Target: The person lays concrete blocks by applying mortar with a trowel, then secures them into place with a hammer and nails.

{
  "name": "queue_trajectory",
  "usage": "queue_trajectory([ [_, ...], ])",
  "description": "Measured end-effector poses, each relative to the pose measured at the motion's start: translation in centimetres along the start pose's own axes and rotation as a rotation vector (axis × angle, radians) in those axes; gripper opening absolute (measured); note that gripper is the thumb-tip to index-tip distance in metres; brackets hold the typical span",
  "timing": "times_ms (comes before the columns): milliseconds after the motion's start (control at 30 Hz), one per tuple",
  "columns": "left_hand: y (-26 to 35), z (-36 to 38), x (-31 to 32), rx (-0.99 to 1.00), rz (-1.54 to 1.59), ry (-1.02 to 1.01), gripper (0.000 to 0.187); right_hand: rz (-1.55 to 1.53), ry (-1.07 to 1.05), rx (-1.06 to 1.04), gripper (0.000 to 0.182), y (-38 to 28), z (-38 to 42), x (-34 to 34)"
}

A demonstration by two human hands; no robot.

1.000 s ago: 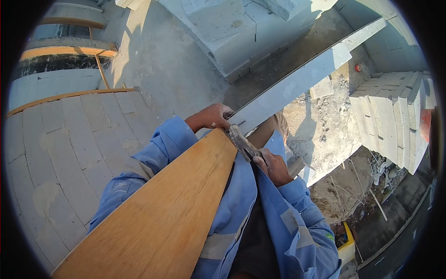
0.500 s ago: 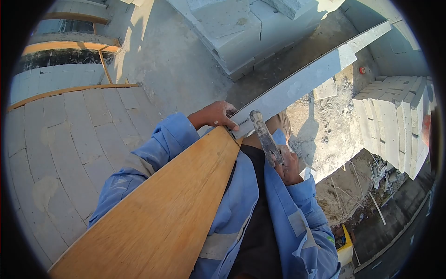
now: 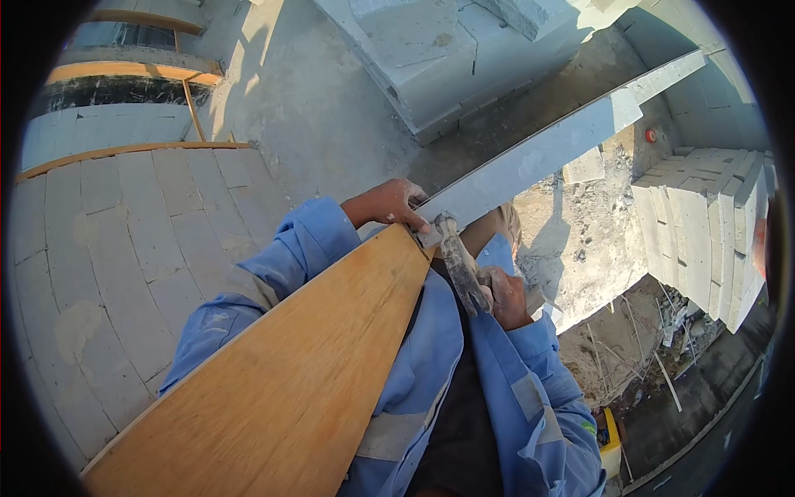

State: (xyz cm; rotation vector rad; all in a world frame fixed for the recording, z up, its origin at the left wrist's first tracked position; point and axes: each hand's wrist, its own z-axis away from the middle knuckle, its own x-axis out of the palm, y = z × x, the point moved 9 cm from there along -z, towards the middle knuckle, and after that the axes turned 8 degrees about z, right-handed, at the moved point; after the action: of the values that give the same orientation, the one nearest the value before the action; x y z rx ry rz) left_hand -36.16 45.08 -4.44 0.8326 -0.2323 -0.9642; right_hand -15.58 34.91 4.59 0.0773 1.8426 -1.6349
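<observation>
A long wooden plank (image 3: 273, 373) runs from the lower left to a narrow end in front of my body. There it meets a long grey board (image 3: 530, 161) that slants away to the upper right. My left hand (image 3: 392, 204) is closed at this joint, thumb pressed on the grey board's near end and fingers over its far edge. Whether a nail sits under the thumb cannot be made out. My right hand (image 3: 507, 296) is wrapped round a worn, dirt-smeared claw hammer (image 3: 458, 261), its head close to the joint, just below my left thumb.
Pale block walls (image 3: 464, 83) stand beyond the board. Stacked blocks (image 3: 704, 224) rise at the right, above rubble and sticks (image 3: 629, 340). At the left are a block surface (image 3: 124, 248) and timber strips (image 3: 132, 70). A yellow container (image 3: 611, 443) is at lower right.
The hammer head has dropped slightly and shifted left, turning so its claw shows more. My left hand stays at the joint. The whole view has shifted a little.
</observation>
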Motion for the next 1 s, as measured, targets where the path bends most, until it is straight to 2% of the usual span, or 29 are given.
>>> queue_trajectory([
  [33, -0.1, 0.1, 0.1, -0.022, -0.02, 0.003, 0.069, 0.202, -0.062, 0.119, 0.029, 1.6, -0.2, 0.4],
  [67, -0.3, 0.1, 0.1, -0.042, -0.04, 0.009, 0.072, 0.207, -0.059, 0.118, 0.029, 2.1, -0.4, 0.4],
  [133, -0.7, 0.0, 0.7, -0.023, -0.014, 0.018, 0.075, 0.299, -0.096, 0.279, 0.029, 4.5, -0.5, 0.5],
  [200, -0.7, 0.4, 0.5, -0.019, 0.017, 0.032, 0.079, 0.196, -0.064, 0.248, 0.029, 3.1, -0.4, -0.2],
  [267, -0.4, 0.2, 0.0, -0.011, -0.017, 0.012, 0.074, 0.02, -0.024, 0.203, 0.028, 1.7, -0.9, -1.5],
  [300, -0.5, 0.3, 0.0, -0.016, -0.015, 0.008, 0.074, -0.014, 0.014, 0.076, 0.029, 0.6, -0.9, -2.0],
  [333, -1.0, 0.3, -0.1, -0.04, 0.057, 0.004, 0.07, -0.017, 0.013, 0.08, 0.029, 0.2, -0.8, -2.3],
  [400, -1.8, -0.1, -0.2, -0.061, 0.132, 0.002, 0.068, -0.126, 0.043, -0.157, 0.031, -3.7, -1.2, -3.9],
  [433, -2.5, -0.2, -0.1, -0.075, 0.339, 0.012, 0.068, -0.168, 0.097, -0.246, 0.034, -4.3, -0.7, -3.9],
  [467, -3.4, -0.4, 0.0, -0.09, 0.546, 0.023, 0.07, -0.172, 0.091, -0.247, 0.034, -3.9, -0.5, -3.2],
  [533, -4.8, -1.1, 0.3, -0.129, 0.449, -0.002, 0.075, -0.172, 0.041, -0.301, 0.036, -3.3, 0.1, -1.3],
  [567, -4.4, -1.1, 0.2, -0.146, 0.35, 0.019, 0.075, 0.054, -0.112, -0.128, 0.036, -0.6, 0.1, 1.1],
  [600, -3.4, -1.1, -0.1, -0.159, 0.249, 0.04, 0.075, 0.318, -0.246, 0.16, 0.034, 1.7, -0.7, 2.7],
  [667, -0.3, -0.2, 0.0, -0.099, 0.253, 0.075, 0.074, 0.299, -0.316, 0.23, 0.034, 2.2, -0.4, 4.1],
  [700, 0.9, 0.2, -1.2, -0.049, 0.238, 0.125, 0.073, 0.298, -0.306, 0.211, 0.034, 2.4, -1.0, 4.3],
  [800, 0.7, -1.2, -0.2, -0.001, 0.312, 0.027, 0.076, 0.211, -0.214, 0.217, 0.034, 1.4, 0.4, 2.8],
  [833, 0.6, -1.5, 0.2, 0.001, 0.312, 0.023, 0.076, 0.179, -0.204, 0.152, 0.034, 0.7, 0.7, 2.1],
  [900, 1.7, -1.8, -0.4, 0.057, 0.023, 0.075, 0.078, 0.149, -0.183, 0.079, 0.035, -0.7, 0.2, 0.9],
  [967, 2.1, -2.4, -0.4, 0.096, -0.066, 0.059, 0.078, -0.044, -0.108, -0.122, 0.035, -3.3, 0.3, -0.6],
  [1000, 2.7, -2.9, -0.4, 0.135, -0.155, 0.048, 0.079, -0.04, -0.101, -0.118, 0.035, -3.1, 0.3, -0.7],
])
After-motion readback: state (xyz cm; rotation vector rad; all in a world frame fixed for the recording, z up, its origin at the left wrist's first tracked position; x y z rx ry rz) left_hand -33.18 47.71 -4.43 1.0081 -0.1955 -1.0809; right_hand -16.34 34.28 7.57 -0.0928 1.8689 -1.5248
